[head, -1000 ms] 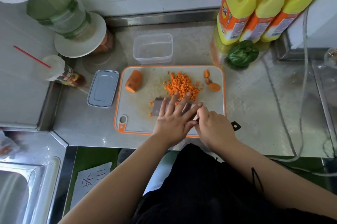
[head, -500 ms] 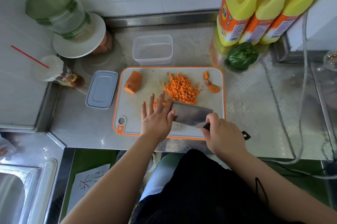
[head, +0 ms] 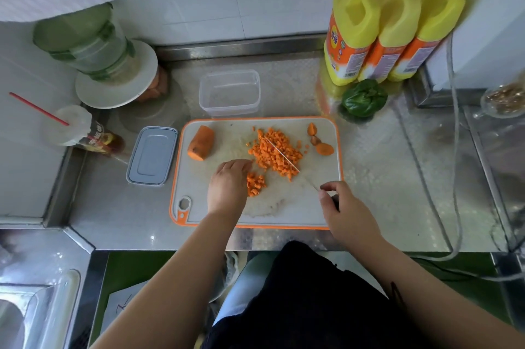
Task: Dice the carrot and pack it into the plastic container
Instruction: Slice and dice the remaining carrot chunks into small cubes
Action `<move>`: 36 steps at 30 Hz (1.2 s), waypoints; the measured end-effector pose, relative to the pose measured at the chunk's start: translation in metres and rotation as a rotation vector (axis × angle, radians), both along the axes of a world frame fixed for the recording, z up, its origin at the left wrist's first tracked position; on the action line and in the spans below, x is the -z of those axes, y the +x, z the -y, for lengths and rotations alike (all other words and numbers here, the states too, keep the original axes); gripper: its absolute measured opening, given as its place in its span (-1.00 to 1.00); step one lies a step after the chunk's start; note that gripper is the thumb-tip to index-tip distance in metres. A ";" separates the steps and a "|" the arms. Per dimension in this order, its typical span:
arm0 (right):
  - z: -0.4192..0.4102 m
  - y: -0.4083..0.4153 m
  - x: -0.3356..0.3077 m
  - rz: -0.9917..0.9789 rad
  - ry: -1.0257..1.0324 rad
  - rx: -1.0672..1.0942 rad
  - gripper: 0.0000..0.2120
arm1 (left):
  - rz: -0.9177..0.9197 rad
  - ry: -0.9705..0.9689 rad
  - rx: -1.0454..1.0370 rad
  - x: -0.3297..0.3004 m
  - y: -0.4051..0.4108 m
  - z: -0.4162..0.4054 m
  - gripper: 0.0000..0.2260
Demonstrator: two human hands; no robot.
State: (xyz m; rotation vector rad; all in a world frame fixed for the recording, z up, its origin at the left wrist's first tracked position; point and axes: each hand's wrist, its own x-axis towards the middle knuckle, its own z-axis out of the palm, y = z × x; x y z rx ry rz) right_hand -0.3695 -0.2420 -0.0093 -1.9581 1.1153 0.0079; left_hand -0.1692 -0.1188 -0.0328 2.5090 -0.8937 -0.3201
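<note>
At the centre of the frame a white cutting board (head: 321,195) with an orange rim lies on the steel worktop (head: 383,178). The main heap of diced carrot (head: 277,153) sits on the upper middle of the board, and the knife (head: 284,154) stands edge-on across it, seen only as a thin bright line running from the heap down and right toward the right hand (head: 345,208). That grip is closed round the knife's handle (the handle itself is almost wholly hidden by the curled fingers), low on the board's right side, apart from the heap.

The left hand (head: 227,186) lies palm down on the board's lower middle, its fingers bent forward with the tips near the heap's lower left edge. A smaller clump of dice (head: 255,184) lies just beside this hand on its right, touching or nearly touching it; whether the fingers pinch any pieces cannot be told.

An uncut carrot stub (head: 201,142) rests at the board's upper left, well apart from both hands. A few carrot end scraps (head: 319,139) lie at the upper right corner.

Just above the board stands the clear plastic container (head: 229,93), with no carrot in it. Its grey lid (head: 152,155) lies flat left of the board. Three yellow bottles (head: 392,33) stand at the upper right, with a green vegetable (head: 363,97) in front of them.
</note>
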 end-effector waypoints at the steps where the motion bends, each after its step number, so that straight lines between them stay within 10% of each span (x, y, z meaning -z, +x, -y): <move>1: 0.002 0.002 0.001 0.023 0.036 0.022 -0.85 | -0.003 0.014 0.016 -0.001 0.001 0.001 -0.75; 6: 0.007 0.010 -0.002 0.062 0.139 0.024 -0.87 | -0.012 0.063 0.079 -0.009 0.003 0.001 -0.35; 18: 0.012 0.029 -0.003 0.141 0.226 -0.006 -0.74 | -0.034 -0.085 0.019 -0.014 0.017 0.002 -0.88; 36: 0.014 0.058 0.009 0.082 0.216 -0.030 -0.60 | -0.022 -0.134 0.097 -0.001 0.020 -0.016 -0.65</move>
